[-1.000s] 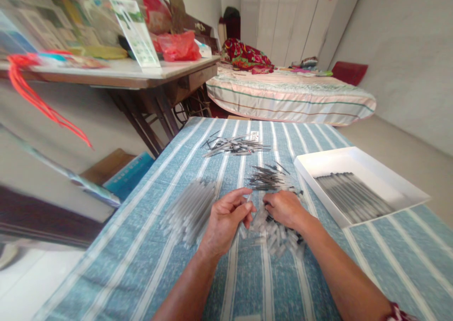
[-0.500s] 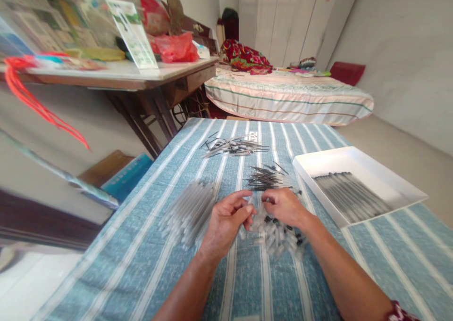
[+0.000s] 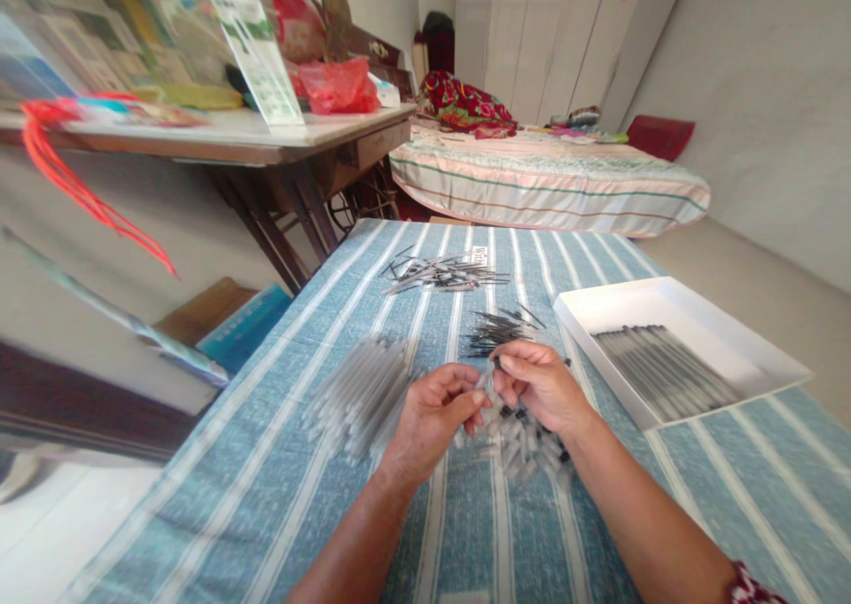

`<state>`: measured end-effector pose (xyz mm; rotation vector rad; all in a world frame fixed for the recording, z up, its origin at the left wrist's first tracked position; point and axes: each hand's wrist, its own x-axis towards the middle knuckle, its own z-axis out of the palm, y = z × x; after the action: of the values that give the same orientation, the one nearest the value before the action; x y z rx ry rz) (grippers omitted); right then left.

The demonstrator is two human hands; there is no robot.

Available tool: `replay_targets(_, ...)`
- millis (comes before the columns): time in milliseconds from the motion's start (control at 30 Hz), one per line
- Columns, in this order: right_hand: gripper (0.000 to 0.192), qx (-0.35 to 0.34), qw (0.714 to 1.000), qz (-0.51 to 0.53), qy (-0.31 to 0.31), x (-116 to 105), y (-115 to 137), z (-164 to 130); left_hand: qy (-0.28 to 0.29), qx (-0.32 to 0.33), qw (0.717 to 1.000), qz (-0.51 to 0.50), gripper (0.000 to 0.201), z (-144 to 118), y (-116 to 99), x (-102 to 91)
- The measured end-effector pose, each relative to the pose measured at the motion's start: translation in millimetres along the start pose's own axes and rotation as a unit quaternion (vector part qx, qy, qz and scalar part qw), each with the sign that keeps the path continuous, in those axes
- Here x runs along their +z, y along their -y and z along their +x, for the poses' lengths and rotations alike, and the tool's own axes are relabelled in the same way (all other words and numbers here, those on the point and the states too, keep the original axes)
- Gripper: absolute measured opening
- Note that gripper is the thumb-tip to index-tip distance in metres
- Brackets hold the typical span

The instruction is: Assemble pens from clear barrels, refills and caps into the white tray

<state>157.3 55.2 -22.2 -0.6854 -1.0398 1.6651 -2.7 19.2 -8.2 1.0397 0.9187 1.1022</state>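
"So, what's being held?"

"The left hand (image 3: 432, 416), closed in a pinch, has a small clear piece (image 3: 487, 376); the right hand (image 3: 545, 387), nearly closed too, grips a tiny dark part (image 3: 498, 364) just beside it."

"Where exactly?"

"Over the pile of clear and black bits (image 3: 528, 451) on the cloth-covered counter (image 3: 266, 498), between the grey tubes (image 3: 359, 391) and the white box (image 3: 671, 311)."

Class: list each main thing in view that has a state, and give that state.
Left hand: pinching clear piece.
Right hand: curled; hold unclear.
Clear tubes: laid side by side.
Short pieces: loosely piled.
Dark rods: heaped.
Far rods: jumbled.
Box: open, partly filled.
Boxed rods: lined up.
Red bag: crumpled.
Card: standing.
Red fabric: bunched.
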Motion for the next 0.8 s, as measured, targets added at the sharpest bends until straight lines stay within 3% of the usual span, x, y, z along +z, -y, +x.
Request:
replay_targets(367,0.023,0.046,0.996,0.072,-0.004,7,-14,0,0.009,0.001,1.000,0.000,0.021,0,2,-0.9)
replay_targets(800,0.029,0.063,0.995,0.082,-0.007,10,-19,-1,-0.001,-0.007,0.999,-0.045,0.019,0,-1,1.7)
